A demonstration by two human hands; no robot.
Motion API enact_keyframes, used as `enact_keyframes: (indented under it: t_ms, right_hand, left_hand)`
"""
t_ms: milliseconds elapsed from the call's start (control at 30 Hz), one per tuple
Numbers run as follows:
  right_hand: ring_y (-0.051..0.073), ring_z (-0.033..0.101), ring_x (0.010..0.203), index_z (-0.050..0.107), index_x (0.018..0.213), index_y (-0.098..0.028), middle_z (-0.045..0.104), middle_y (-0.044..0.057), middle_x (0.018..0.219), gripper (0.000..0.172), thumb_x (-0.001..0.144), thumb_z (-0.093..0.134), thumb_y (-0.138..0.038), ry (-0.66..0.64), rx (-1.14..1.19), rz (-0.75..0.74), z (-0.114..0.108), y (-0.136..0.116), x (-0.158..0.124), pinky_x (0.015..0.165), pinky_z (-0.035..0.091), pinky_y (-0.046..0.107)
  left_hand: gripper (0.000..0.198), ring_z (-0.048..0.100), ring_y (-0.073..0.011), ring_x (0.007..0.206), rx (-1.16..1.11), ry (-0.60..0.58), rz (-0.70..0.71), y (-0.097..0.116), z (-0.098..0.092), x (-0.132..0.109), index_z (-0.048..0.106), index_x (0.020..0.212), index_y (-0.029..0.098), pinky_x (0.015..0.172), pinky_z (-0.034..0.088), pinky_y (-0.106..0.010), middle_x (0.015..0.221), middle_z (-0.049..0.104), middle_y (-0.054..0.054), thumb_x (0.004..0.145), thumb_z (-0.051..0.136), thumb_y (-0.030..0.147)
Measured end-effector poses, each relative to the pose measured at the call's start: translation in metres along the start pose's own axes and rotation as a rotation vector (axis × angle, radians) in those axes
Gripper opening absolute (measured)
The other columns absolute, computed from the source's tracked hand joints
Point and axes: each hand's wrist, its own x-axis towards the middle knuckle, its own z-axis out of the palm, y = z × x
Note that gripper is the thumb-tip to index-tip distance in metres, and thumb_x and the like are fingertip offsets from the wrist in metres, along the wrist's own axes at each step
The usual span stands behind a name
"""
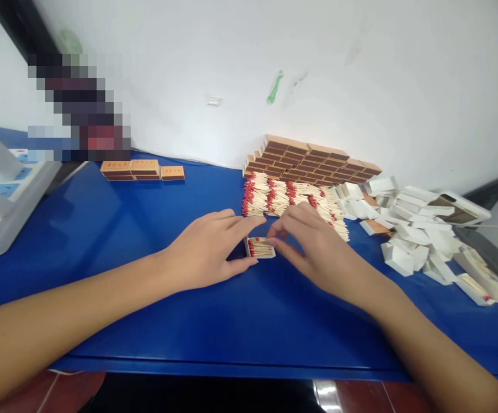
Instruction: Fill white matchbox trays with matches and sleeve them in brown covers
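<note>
A small white matchbox tray point(263, 257) lies on the blue table with red-headed matches point(259, 248) inside it. My left hand point(208, 246) is around the tray's left end, thumb at the near side and fingers at the far side. At the tray's right end, my right hand point(313, 241) has thumb and forefinger pinched at the ends of matches; how many is hidden. Just beyond my hands, loose matches point(278, 198) are heaped in rows, partly covered by the right hand.
Brown matchboxes point(300, 160) are stacked against the white wall. More closed matchboxes point(143, 169) stand at the back left. White empty trays point(412, 232) pile up at right, beside a phone-like object point(464, 206). A white power strip point(6, 195) is at far left.
</note>
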Motion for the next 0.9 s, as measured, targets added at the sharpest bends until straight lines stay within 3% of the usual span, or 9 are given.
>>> enact_keyframes:
  t_ms: [167,333,533,667,900]
  right_hand:
    - [0.028,0.058,0.097,0.061,0.099,-0.020,0.065,0.010,0.099,0.010,0.108,0.055,-0.019,-0.082,-0.021,-0.043,0.005,-0.011,-0.001,0.086,0.050,0.043]
    - [0.027,0.060,0.099,0.061,0.101,-0.023,0.066,0.009,0.102,0.010,0.108,0.055,-0.020,-0.109,0.087,0.011,0.002,-0.009,-0.002,0.086,0.051,0.043]
    - [0.029,0.061,0.090,0.068,0.097,-0.025,0.068,0.009,0.090,0.015,0.106,0.056,-0.029,0.027,-0.012,0.114,-0.016,0.034,-0.006,0.080,0.049,0.046]
    - [0.029,0.062,0.090,0.072,0.096,-0.025,0.070,0.010,0.093,0.017,0.103,0.062,-0.036,-0.047,-0.066,0.159,-0.022,0.067,-0.012,0.079,0.049,0.044]
    - [0.029,0.062,0.095,0.073,0.095,-0.024,0.070,0.010,0.098,0.017,0.104,0.064,-0.035,-0.124,-0.025,0.155,-0.021,0.074,-0.015,0.082,0.050,0.043]
  left_hand:
    - [0.055,0.068,-0.0230,0.103,0.000,-0.017,-0.032,0.002,-0.001,0.001,0.054,0.147,0.019,0.094,0.055,-0.037,0.112,0.076,-0.004,0.100,0.073,0.040]
    - [0.058,0.069,-0.0232,0.105,-0.006,-0.035,-0.042,0.003,-0.002,0.002,0.053,0.149,0.018,0.096,0.055,-0.037,0.115,0.076,-0.005,0.099,0.074,0.040]
    - [0.059,0.068,-0.0230,0.106,0.009,-0.038,-0.030,0.001,-0.002,0.000,0.050,0.151,0.020,0.094,0.054,-0.036,0.119,0.075,-0.005,0.100,0.072,0.039]
    - [0.057,0.068,-0.0232,0.105,0.015,-0.046,-0.028,0.000,-0.003,-0.001,0.051,0.151,0.019,0.093,0.054,-0.036,0.115,0.075,-0.005,0.101,0.071,0.040]
    - [0.059,0.067,-0.0229,0.106,0.014,-0.044,-0.023,0.000,-0.002,-0.001,0.052,0.151,0.018,0.093,0.054,-0.036,0.115,0.075,-0.004,0.101,0.072,0.040]
